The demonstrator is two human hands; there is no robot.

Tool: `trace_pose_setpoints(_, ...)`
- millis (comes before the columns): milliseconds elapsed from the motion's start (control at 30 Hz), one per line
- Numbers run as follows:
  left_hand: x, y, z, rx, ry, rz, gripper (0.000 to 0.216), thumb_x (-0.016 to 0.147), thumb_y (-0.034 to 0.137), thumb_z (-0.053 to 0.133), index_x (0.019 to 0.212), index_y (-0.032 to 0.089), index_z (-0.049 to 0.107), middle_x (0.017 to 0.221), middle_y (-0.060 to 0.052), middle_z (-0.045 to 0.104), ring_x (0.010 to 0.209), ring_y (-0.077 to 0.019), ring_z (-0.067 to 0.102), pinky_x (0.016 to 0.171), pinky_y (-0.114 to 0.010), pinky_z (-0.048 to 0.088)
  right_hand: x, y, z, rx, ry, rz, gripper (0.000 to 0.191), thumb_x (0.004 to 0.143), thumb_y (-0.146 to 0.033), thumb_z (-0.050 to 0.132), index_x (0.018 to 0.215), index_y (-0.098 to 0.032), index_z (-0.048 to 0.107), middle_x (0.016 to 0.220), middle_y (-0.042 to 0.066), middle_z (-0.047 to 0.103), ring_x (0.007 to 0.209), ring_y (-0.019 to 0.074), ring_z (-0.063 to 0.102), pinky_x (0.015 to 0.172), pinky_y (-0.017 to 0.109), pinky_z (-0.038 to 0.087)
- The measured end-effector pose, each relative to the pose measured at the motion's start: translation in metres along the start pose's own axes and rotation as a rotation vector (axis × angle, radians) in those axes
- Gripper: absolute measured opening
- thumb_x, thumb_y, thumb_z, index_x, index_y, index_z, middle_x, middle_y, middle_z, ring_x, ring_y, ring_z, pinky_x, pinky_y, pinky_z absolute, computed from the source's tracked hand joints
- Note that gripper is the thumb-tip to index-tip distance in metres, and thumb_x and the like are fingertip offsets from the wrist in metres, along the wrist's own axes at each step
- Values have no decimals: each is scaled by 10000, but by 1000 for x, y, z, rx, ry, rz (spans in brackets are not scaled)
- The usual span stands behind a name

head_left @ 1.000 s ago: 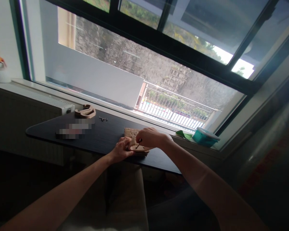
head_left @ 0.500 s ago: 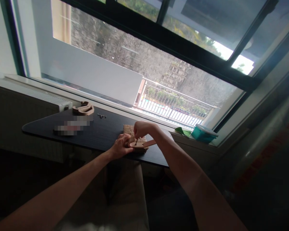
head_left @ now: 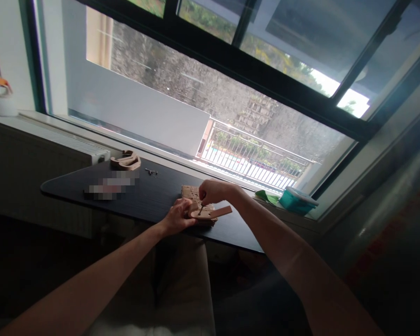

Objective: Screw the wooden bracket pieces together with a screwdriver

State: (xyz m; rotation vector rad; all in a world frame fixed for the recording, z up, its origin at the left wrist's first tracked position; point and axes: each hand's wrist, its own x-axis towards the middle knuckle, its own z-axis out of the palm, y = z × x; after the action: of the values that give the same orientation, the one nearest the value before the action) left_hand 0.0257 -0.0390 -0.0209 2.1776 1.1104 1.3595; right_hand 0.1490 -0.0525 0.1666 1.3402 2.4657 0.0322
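Note:
My left hand (head_left: 177,217) is closed around the left end of a pale wooden piece (head_left: 222,212), pressing it onto a corrugated cardboard block (head_left: 189,192). The piece has a flat strip sticking out to the right and a hole in it. Above it, my right hand (head_left: 215,192) pinches a thin dark rod-like tool (head_left: 201,208), whose lower tip meets the wood near my left fingers. The tool's upper end is hidden in my fist, so its kind does not show.
The dark table (head_left: 154,196) also bears a curved wooden part (head_left: 126,161), several small metal screws (head_left: 151,172) and a pixelated item (head_left: 112,185). A teal container (head_left: 297,200) and a green leaf (head_left: 267,198) are on the windowsill. A radiator (head_left: 56,140) stands at left.
My right hand and forearm have shifted slightly right, showing more of the wooden strip. The tool leans more. The whole view has moved a little; my left hand keeps its hold.

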Motion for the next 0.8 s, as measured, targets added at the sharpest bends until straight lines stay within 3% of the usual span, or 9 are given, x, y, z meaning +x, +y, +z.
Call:
trace_pose_setpoints(167, 1, -1, 1, 4, -6, -4, 265, 581, 247, 720, 767, 216, 533, 913, -20, 607, 973, -232, 515, 875, -371, 449, -8, -6, 15, -15, 136, -17, 246, 753, -142, 566, 939, -175, 723, 934, 45, 720, 799, 143, 620, 613, 212, 382)
trace_pose_setpoints(333, 1, -3, 2, 7, -13, -2, 283, 588, 241, 700, 824, 221, 546, 938, -22, 603, 992, -233, 504, 894, -375, 438, -7, -9, 21, 18, 195, 95, 273, 752, -171, 557, 968, -207, 720, 965, 41, 721, 830, 151, 633, 639, 213, 402)
trace_pose_setpoints(600, 0, -2, 2, 8, -13, -1, 280, 588, 277, 705, 810, 219, 545, 935, -20, 605, 990, -236, 507, 878, -365, 444, 2, -4, 20, 35, 124, 329, 322, 734, -238, 572, 1016, -147, 699, 933, 104, 723, 763, 177, 646, 572, 231, 431)
trace_pose_setpoints(800, 0, 0, 0, 10, -8, 3, 283, 597, 266, 699, 826, 224, 538, 930, -17, 604, 993, -236, 509, 889, -373, 448, -12, -8, 3, -26, 51, 219, 368, 726, -311, 626, 1064, -173, 675, 961, 75, 719, 766, 174, 644, 571, 228, 433)
